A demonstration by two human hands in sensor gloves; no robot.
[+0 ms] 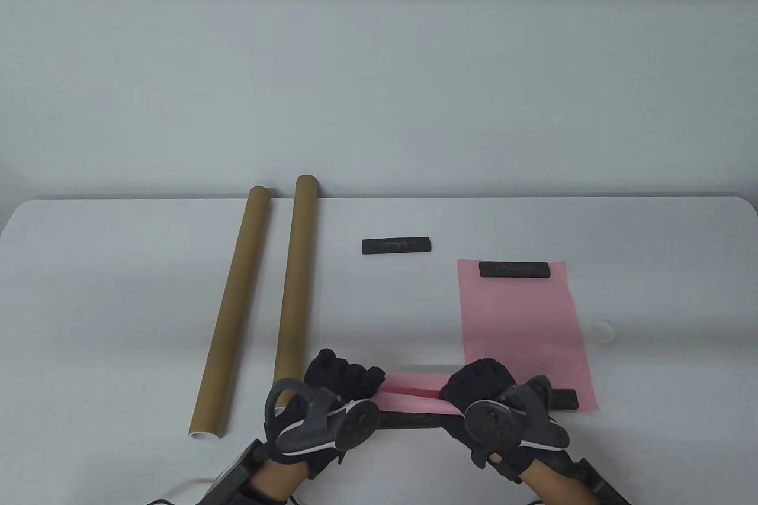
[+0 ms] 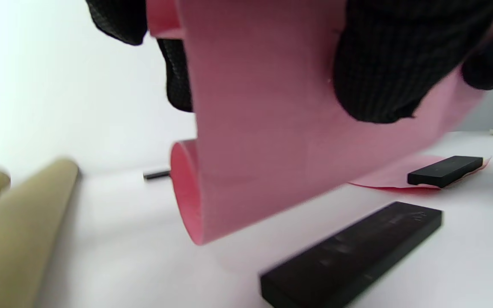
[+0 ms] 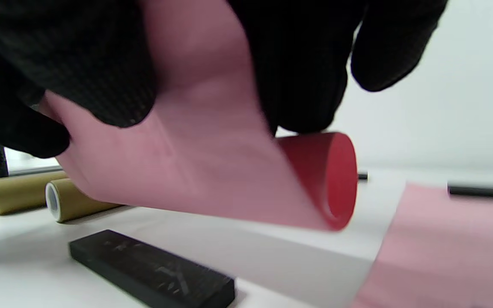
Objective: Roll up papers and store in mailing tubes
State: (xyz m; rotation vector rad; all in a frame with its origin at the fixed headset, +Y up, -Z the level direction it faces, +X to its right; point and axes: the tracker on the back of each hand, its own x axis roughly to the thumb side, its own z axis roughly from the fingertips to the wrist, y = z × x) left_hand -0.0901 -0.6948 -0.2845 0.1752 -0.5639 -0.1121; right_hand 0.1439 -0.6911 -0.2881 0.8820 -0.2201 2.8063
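Note:
Both hands hold a loosely rolled pink paper [image 1: 411, 391] just above the table near its front edge. My left hand [image 1: 355, 382] grips the roll's left end and my right hand [image 1: 468, 385] grips its right end. In the left wrist view the gloved fingers [image 2: 383, 64] wrap over the roll [image 2: 263, 149], whose open end faces the camera. In the right wrist view the fingers [image 3: 101, 72] curl around the roll [image 3: 229, 171]. Two brown mailing tubes [image 1: 232, 309] [image 1: 294, 286] lie side by side at the left, beyond the left hand.
A flat pink sheet [image 1: 521, 327] lies at the right, with a black weight bar [image 1: 514, 270] on its far end and another bar [image 1: 565, 398] at its near corner. A loose bar [image 1: 396, 245] lies mid-table. A further bar [image 2: 353, 256] lies under the roll. A pale disc [image 1: 603, 329] lies right of the sheet.

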